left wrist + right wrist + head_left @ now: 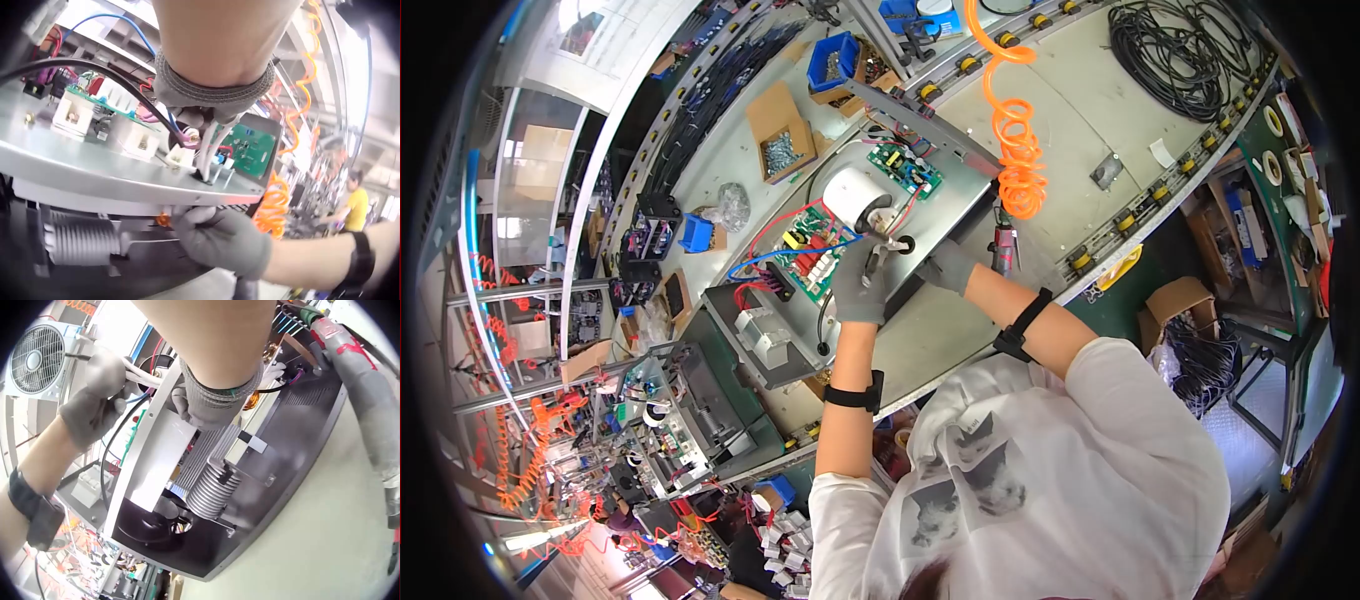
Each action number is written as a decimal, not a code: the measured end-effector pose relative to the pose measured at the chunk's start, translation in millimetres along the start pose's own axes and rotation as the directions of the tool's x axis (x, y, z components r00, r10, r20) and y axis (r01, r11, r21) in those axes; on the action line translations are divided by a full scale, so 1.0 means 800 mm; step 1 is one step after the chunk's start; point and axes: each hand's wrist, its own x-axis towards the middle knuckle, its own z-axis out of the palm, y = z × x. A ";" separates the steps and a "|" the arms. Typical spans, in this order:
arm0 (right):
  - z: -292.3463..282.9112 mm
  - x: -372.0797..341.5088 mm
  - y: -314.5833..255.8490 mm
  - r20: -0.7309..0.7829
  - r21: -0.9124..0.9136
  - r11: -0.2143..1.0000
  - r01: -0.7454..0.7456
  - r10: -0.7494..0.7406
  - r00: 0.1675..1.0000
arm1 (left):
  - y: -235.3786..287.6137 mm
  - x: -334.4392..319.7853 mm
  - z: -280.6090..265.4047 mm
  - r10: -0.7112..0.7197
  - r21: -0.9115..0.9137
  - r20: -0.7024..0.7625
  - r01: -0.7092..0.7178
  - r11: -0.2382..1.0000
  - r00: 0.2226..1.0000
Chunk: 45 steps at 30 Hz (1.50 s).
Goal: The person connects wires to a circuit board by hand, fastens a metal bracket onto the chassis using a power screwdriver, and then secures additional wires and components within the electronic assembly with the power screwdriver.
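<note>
Both hands wear grey gloves and work at a metal panel [955, 185] over a dark chassis [275, 481]. Above the panel, my left hand [860, 290] grips white wires [209, 147] where they pass through a hole. Under the panel's edge, my right hand [219, 240] reaches into the chassis with bent fingers; I cannot tell what they hold. A ribbed cylinder [212, 490] lies below, near the right hand. On top sit a white cylinder [852, 190], a green circuit board [810, 260] with red and blue wires, and a second green board [905, 168].
An orange coiled hose [1020, 160] hangs above a powered screwdriver [1004, 245], right of the chassis. Beyond the panel stand a cardboard box of screws [780, 150] and a blue bin [835, 60]. Black cables [1170, 60] lie coiled at the far right.
</note>
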 end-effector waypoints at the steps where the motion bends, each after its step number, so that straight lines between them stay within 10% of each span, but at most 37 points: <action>1: -0.039 0.032 0.013 0.033 0.038 0.998 -0.046 0.045 0.998 | 0.014 0.003 -0.001 0.006 0.005 -0.003 -0.006 1.000 1.000; 3: -0.016 0.026 0.019 -0.012 0.066 0.997 -0.029 0.030 0.999 | 0.055 0.003 -0.003 -0.153 0.078 -0.027 0.155 0.985 0.988; 8: -0.024 0.024 0.017 -0.049 -0.070 0.998 -0.004 0.001 0.999 | 0.066 -0.008 0.009 0.278 0.139 -0.041 -0.270 0.953 0.960; 11: -0.022 0.001 -0.004 -0.099 -0.238 0.970 -0.041 0.017 0.995 | 0.065 0.000 0.006 0.288 0.070 -0.066 -0.283 0.956 0.955; 13: 0.045 -0.061 -0.032 -0.357 -0.699 0.697 -0.161 -0.145 0.923 | 0.039 -0.007 0.014 0.112 0.023 -0.028 -0.111 0.993 0.993; 15: 0.012 -0.086 -0.028 -0.066 -0.981 0.193 0.030 -0.472 0.879 | 0.033 -0.003 0.021 0.230 0.101 -0.096 -0.220 0.970 0.969; 21: 0.132 -0.170 -0.069 0.388 -0.916 -0.167 0.364 -0.598 0.701 | 0.068 0.011 0.024 0.223 0.102 0.007 -0.222 0.970 0.975; 24: 0.151 -0.144 -0.093 0.840 -0.542 -0.582 0.606 -0.348 0.416 | 0.070 0.012 0.027 0.185 0.177 0.041 -0.189 0.966 0.982; 32: 0.119 -0.136 -0.067 0.703 -0.662 -0.407 0.630 -0.629 0.332 | 0.057 -0.018 0.028 0.046 0.022 0.020 -0.046 0.999 0.999; 39: 0.106 -0.137 -0.093 0.420 -0.843 -0.102 0.529 -0.738 0.528 | 0.004 -0.168 -0.078 0.449 0.319 -0.291 -0.357 0.878 0.845; 41: 0.109 -0.136 -0.079 0.426 -0.857 -0.149 0.493 -0.742 0.517 | -0.067 -0.230 -0.083 0.305 0.470 -0.438 -0.074 0.880 0.846; 43: 0.065 -0.115 -0.082 0.631 -0.776 -0.522 0.355 -0.626 0.459 | -0.126 -0.270 -0.094 -0.188 0.286 -0.663 0.477 0.831 0.725; 45: 0.014 -0.106 -0.077 0.558 -0.562 -0.825 -0.061 -0.432 0.709 | -0.165 -0.300 -0.106 -0.412 0.198 -0.693 0.706 0.680 0.592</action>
